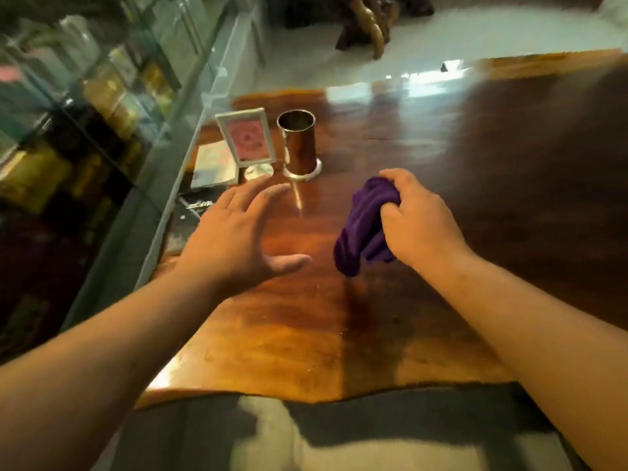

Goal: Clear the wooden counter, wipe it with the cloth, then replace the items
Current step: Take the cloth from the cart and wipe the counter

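Observation:
A glossy wooden counter [390, 158] fills the middle of the view. My right hand [421, 222] is shut on a bunched purple cloth [365, 226] that hangs down to the wood. My left hand [238, 236] hovers open over the counter's left side, fingers spread, holding nothing. Just beyond its fingertips stand a white-framed pink sign [246, 137] on a round base and a tall shiny metal cup [300, 144], both upright near the counter's left edge.
A glass display case [112, 107] full of goods runs along the left. A flat card or booklet [214, 164] lies beside the sign, with small metal items [198, 205] below it. Pale floor and a dark wooden carving [370, 25] lie beyond the far edge.

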A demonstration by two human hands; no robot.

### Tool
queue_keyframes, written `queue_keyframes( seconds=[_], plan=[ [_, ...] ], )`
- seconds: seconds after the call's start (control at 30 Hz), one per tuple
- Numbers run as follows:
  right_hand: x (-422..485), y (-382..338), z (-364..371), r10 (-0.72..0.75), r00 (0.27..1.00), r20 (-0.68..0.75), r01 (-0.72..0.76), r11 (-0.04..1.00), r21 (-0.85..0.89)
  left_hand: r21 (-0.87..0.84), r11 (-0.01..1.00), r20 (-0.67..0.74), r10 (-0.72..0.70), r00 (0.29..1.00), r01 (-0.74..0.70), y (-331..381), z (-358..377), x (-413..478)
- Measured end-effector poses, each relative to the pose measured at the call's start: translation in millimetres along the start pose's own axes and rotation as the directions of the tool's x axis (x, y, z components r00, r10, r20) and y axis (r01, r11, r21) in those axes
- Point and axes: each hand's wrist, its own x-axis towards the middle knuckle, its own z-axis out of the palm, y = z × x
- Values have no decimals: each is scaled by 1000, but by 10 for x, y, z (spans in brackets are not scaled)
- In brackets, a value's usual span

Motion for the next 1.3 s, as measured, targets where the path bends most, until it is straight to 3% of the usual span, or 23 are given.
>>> queue_keyframes(
  seconds=[0.2,0.33,0.53,0.63,0.77,1.03,1.13,1.23,1.3],
  plan=[
    [-79,-269,1400,-4,997,78,0,999,54,2,951,38,-309,950,310,-1162,492,-1098],
    [-210,-256,2136,-14,996,83,14,1000,1,-1,903,132,-425,895,429,-1648,864,-1738],
    [-382,-242,2873,-156,974,166,175,978,-110,13,815,221,-568,793,580,-2202,1291,-2342],
    [-357,-331,3357,-217,951,220,253,956,-150,-42,728,297,-644,705,684,-2639,1547,-2461],
    [-394,-511,3615,-260,923,284,308,941,-142,-208,629,392,-648,653,749,-2818,1599,-2609],
    [-609,-857,3869,-359,871,335,405,911,-77,-351,639,394,-563,727,685,-2580,1655,-2490],
    [-925,-1209,4102,-469,780,415,511,859,10,-362,654,404,-532,744,664,-2585,1632,-2419],
    [-1394,-1334,4143,-605,630,487,644,757,108,-313,776,401,-415,817,548,-2613,1628,-2402],
    [-1562,-1212,3986,-626,586,514,654,740,156,-251,756,447,-463,765,604,-2575,1617,-2427]
  ],
)
